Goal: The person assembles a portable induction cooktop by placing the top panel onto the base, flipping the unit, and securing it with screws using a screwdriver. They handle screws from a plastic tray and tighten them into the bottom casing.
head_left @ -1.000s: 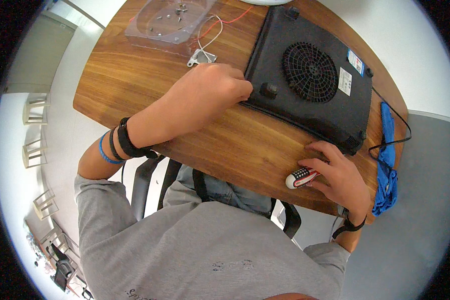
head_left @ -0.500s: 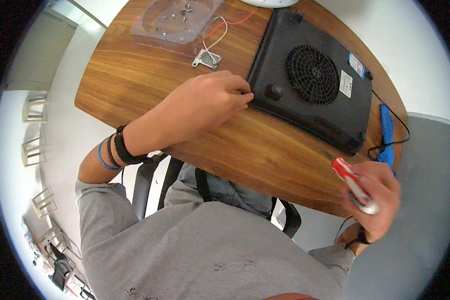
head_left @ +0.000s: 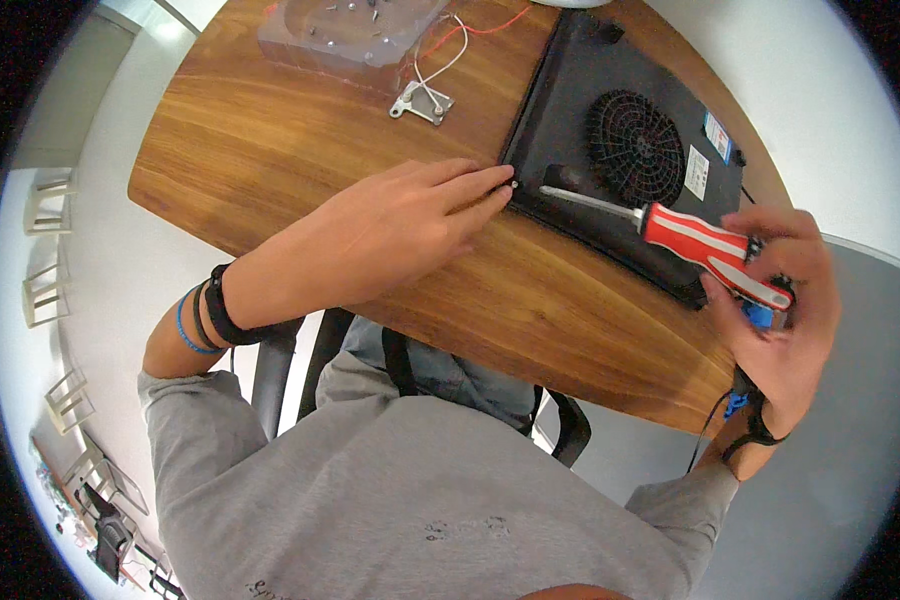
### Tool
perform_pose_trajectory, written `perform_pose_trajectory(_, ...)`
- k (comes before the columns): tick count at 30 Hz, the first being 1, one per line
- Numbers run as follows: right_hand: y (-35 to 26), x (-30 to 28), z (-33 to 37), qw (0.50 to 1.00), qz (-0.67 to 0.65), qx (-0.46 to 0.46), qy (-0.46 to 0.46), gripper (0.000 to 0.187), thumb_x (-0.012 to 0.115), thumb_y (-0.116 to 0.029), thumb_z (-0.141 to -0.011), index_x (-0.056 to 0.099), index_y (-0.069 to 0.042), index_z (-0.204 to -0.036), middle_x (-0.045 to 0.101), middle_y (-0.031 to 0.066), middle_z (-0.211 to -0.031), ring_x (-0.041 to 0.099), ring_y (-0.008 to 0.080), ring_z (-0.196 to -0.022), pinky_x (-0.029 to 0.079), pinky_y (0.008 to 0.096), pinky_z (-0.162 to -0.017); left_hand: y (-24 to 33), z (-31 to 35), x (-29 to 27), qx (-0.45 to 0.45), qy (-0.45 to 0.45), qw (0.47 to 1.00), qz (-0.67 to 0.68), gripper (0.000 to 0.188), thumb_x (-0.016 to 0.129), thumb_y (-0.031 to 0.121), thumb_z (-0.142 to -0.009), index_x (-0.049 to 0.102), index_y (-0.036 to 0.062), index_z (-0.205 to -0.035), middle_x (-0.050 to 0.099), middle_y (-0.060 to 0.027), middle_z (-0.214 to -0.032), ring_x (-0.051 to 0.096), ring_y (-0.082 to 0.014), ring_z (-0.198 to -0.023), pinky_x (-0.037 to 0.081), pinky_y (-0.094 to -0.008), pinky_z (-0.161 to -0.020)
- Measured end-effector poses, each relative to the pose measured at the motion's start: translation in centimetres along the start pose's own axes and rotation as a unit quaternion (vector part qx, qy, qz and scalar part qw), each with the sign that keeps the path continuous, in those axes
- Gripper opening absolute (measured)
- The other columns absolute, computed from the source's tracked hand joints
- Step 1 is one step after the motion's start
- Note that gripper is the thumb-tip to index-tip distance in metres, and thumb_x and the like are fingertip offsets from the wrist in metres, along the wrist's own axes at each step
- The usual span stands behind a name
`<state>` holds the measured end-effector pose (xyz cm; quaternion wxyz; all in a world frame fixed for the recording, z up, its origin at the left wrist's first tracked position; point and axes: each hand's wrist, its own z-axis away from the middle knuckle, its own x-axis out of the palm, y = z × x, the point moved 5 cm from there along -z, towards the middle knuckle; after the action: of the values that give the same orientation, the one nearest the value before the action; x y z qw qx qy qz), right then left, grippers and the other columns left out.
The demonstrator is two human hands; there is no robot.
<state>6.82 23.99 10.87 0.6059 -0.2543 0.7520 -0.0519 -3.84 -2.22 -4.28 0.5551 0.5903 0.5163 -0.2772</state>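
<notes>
A black appliance (head_left: 660,245) with a round fan grille (head_left: 638,145) on its upper face lies on the wooden table; it looks like an induction cooker turned bottom up. At its near left corner, my left hand (head_left: 410,225) has its fingertips closed about a small shiny screw (head_left: 514,184). My right hand (head_left: 785,300) grips a screwdriver (head_left: 695,240) by its red and white handle, off the near right side of the appliance. The screwdriver's metal shaft points left over the appliance, with the tip short of my left fingertips and apart from them.
A clear plastic tray (head_left: 315,55) with several loose screws stands at the far left. Near it lies a small metal plate (head_left: 422,104) with white wires. A blue thing (head_left: 758,316) shows behind my right hand. The table's near edge curves before me.
My right hand has moved up and brought the screwdriver over the appliance, its shaft swinging to point left. My left fingers have straightened somewhat at the corner, and the screw now shows.
</notes>
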Motion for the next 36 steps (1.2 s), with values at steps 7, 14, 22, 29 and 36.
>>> perform_pose_trajectory(7, -0.9, 1.7, -3.8, 0.998, 0.034, -0.018, -0.054, 0.038, 0.087, 0.006, -0.075, 0.076, -0.005, -0.11, 0.073, 0.0116, -0.113, 0.075, 0.0278, -0.098, 0.062, 0.0363, -0.08, -0.2, 0.1, 0.1, -0.006, -0.026, 0.999, 0.025, 0.069, 0.077, 0.016, -0.097, 0.051, -0.0056, -0.157, 0.049, -0.0187, -0.17, 0.053, -0.0369, -0.152, 0.05, -0.046, -0.123)
perform_pose_trajectory(14, -0.6, 2.3, -5.4, 0.996, 0.028, -0.031, -0.077, 0.036, 0.086, 0.006, -0.075, 0.077, -0.004, -0.108, 0.072, 0.0112, -0.111, 0.074, 0.0271, -0.094, 0.062, 0.0364, -0.078, -0.7, -0.1, 0.1, -0.03, -0.022, 0.998, 0.056, 0.072, 0.078, 0.017, -0.097, 0.049, -0.0052, -0.159, 0.048, -0.0176, -0.17, 0.055, -0.0362, -0.149, 0.051, -0.046, -0.121)
perform_pose_trajectory(22, -0.7, 2.7, -5.7, 0.994, 0.021, -0.031, -0.105, 0.038, 0.085, 0.012, -0.074, 0.075, -0.001, -0.109, 0.072, 0.0134, -0.115, 0.074, 0.0255, -0.1, 0.061, 0.0344, -0.083, -0.6, -0.2, 0.2, -0.035, -0.018, 0.998, 0.057, 0.071, 0.077, 0.017, -0.097, 0.049, -0.0044, -0.159, 0.049, -0.0177, -0.17, 0.056, -0.0358, -0.149, 0.052, -0.0466, -0.119)
perform_pose_trajectory(29, -0.7, 2.7, -5.5, 0.993, 0.029, -0.025, -0.116, 0.04, 0.084, 0.014, -0.073, 0.075, 0.0, -0.109, 0.072, 0.0139, -0.117, 0.074, 0.0251, -0.102, 0.062, 0.0342, -0.086, -0.6, -0.3, 0.3, -0.032, -0.02, 0.998, 0.041, 0.072, 0.078, 0.017, -0.096, 0.05, -0.0043, -0.159, 0.049, -0.0179, -0.169, 0.056, -0.0351, -0.149, 0.052, -0.0454, -0.12)
perform_pose_trajectory(36, -1.2, 2.9, -5.4, 0.992, 0.036, -0.011, -0.118, 0.04, 0.084, 0.014, -0.073, 0.074, -0.001, -0.109, 0.072, 0.0122, -0.116, 0.074, 0.024, -0.1, 0.062, 0.0337, -0.084, -0.5, -0.2, 0.6, -0.03, -0.015, 0.999, 0.015, 0.074, 0.079, 0.017, -0.094, 0.05, -0.0041, -0.159, 0.05, -0.0174, -0.169, 0.055, -0.035, -0.151, 0.052, -0.0456, -0.12)
